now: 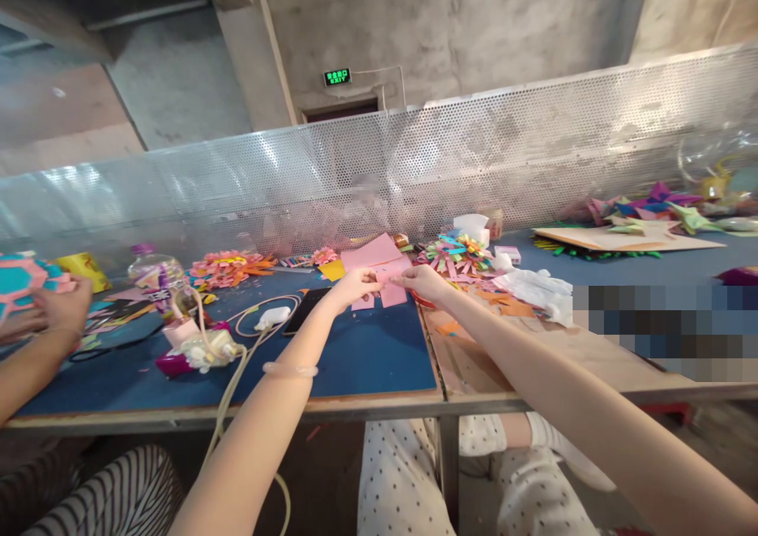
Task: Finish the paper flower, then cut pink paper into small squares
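Note:
My left hand [357,285] and my right hand [424,281] meet in front of me above the blue tabletop, closed on a small piece of pink paper [388,274]. The fingertips pinch it from both sides. Behind it lies a larger pink sheet [373,252], and other pink pieces show just below my hands. A dark phone [305,312] rests to the left of my left hand. Close to my right hand is something red and curved [422,299], partly hidden by the hand. Orange paper pieces [512,305] are spread to its right.
A power strip with plugs and cables [204,348] sits on the left, by a plastic bottle [155,271]. Paper flowers [228,268] and fringed strips [455,256] line the back. A white plastic bag [542,290] lies right. At far left, another person's hands [62,307] hold a paper shape.

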A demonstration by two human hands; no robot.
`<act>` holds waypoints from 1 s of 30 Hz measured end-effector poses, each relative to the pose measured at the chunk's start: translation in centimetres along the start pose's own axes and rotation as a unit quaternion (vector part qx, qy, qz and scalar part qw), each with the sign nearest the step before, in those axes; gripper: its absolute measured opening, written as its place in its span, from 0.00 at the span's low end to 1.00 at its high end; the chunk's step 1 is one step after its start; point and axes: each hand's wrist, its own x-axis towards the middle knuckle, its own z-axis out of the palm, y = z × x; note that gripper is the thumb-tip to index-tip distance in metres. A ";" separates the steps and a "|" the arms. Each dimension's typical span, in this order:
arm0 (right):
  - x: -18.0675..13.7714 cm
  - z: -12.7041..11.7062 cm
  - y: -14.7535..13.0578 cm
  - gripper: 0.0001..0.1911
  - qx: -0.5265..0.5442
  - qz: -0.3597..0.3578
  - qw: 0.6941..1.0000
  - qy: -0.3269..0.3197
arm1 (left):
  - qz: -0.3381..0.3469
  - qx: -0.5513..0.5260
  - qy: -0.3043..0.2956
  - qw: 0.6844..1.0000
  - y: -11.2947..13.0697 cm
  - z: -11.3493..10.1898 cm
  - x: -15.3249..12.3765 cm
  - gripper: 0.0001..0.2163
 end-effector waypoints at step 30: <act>0.2 0.4 0.3 0.17 0.109 0.050 0.991 -0.058 | 0.010 -0.049 0.109 0.993 0.2 -0.3 -0.1 0.14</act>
